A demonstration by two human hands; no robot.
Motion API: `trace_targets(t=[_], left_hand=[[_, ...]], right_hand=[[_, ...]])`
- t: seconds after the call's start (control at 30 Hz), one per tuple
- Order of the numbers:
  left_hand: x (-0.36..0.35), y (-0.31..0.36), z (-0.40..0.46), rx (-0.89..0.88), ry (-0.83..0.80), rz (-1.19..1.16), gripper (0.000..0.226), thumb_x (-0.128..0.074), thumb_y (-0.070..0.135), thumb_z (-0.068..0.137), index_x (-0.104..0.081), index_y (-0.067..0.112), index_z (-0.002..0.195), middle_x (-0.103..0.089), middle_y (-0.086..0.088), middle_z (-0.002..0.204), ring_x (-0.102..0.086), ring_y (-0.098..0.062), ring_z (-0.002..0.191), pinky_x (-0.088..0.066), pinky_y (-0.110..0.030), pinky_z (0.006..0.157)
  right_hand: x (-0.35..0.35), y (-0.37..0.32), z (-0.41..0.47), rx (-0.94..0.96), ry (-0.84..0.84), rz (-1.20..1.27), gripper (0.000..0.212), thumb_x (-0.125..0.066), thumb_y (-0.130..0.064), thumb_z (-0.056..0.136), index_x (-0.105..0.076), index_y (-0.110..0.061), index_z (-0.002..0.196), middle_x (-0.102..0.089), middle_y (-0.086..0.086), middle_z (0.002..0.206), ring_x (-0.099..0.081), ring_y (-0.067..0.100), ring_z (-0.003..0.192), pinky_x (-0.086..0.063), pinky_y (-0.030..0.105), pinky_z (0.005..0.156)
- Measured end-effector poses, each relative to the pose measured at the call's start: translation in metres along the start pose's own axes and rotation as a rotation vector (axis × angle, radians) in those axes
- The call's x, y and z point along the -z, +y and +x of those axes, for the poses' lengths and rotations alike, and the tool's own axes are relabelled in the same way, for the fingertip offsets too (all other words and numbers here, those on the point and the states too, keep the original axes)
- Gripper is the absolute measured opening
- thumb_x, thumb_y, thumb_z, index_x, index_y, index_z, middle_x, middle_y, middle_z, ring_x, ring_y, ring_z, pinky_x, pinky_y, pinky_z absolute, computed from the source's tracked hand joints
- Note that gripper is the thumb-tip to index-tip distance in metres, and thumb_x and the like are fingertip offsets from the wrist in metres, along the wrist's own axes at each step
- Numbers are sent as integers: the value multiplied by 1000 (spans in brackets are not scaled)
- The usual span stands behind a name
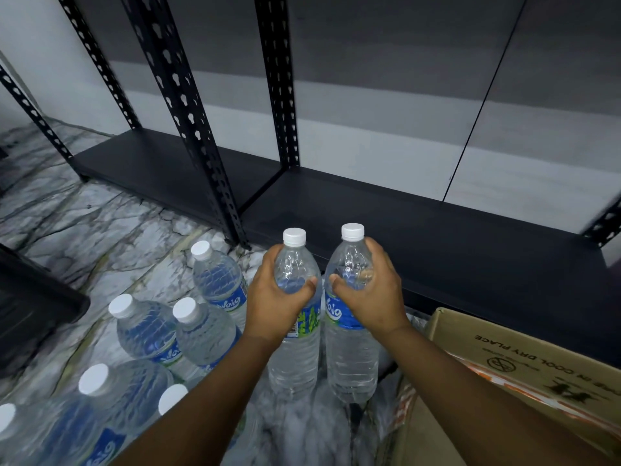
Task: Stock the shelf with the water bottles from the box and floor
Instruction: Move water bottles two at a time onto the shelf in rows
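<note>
The left hand point(277, 297) and the right hand point(369, 290) each grip one upright water bottle, left bottle point(297, 358) and right bottle point(351, 361), with the black shelf point(453, 237) at 12 o'clock.

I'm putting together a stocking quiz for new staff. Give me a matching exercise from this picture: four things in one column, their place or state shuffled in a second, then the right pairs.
Things:
1. left hand
2. cardboard box
3. bottom shelf
4. bottles on the floor

Place or state:
A. bare dark board, nothing on it
B. at the lower right, printed flap open
C. grips a water bottle near its shoulder
D. upright on the marble floor, at the left

Pairs: 1-C, 2-B, 3-A, 4-D
</note>
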State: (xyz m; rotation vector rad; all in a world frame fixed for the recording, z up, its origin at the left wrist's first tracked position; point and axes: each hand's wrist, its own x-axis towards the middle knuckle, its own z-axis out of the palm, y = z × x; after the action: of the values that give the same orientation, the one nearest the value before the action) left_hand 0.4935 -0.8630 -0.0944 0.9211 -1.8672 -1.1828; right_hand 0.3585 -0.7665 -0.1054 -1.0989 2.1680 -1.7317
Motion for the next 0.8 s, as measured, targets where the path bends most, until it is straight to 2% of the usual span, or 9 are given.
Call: trace_targets(t=[0.13, 0.23, 0.4, 0.5, 0.63, 0.8], left_hand=[[2, 11, -6, -5, -3, -4, 62, -79, 19, 77, -43, 52, 114, -61, 20, 109, -60, 7, 99, -46, -9, 80], [6, 23, -10, -12, -4, -11, 61, -79, 19, 77, -44, 53, 112, -62, 20, 106, -61, 7, 97, -47, -9, 79], [20, 59, -17, -23, 16, -17, 58, -79, 17, 76, -46, 51, 109, -60, 26, 99, -60, 10, 93, -46, -8, 78], [32, 86, -18, -9, 2, -42, 60, -79, 17, 77, -45, 44, 118, -61, 22, 104, -60, 8, 95, -48, -16, 83], [55, 131, -20, 22, -8, -74, 58, -78, 15, 78, -47, 48, 115, -65, 16, 104, -64, 2, 94, -53, -26, 84], [89, 205, -24, 65, -13, -76, 59, -77, 9, 78, -47, 49, 108, -64, 18, 100, -62, 9, 88, -49, -11, 76]], right_hand=[[5, -10, -3, 15, 24, 13, 72, -81, -27, 69, -47, -23, 133, -56, 0, 115, -59, 11, 102, -49, 27, 86], [11, -22, -5, 23, 34, 12, 72, -82, -24, 70, -47, -22, 134, -56, -1, 115, -58, 8, 101, -47, 23, 85], [25, -55, -8, 11, 29, 2, 75, -77, -37, 66, -47, -23, 134, -57, -2, 116, -59, 9, 102, -50, 27, 87], [34, -83, -8, 2, 27, -4, 75, -74, -40, 65, -47, -23, 133, -57, -1, 115, -60, 10, 103, -52, 29, 86], [50, -131, -6, -25, 10, -8, 74, -74, -42, 65, -47, -25, 132, -57, 0, 116, -60, 12, 102, -54, 34, 87], [74, -203, 0, -71, -7, -22, 76, -72, -45, 65, -48, -22, 133, -58, 1, 115, -61, 14, 103, -54, 39, 88]])
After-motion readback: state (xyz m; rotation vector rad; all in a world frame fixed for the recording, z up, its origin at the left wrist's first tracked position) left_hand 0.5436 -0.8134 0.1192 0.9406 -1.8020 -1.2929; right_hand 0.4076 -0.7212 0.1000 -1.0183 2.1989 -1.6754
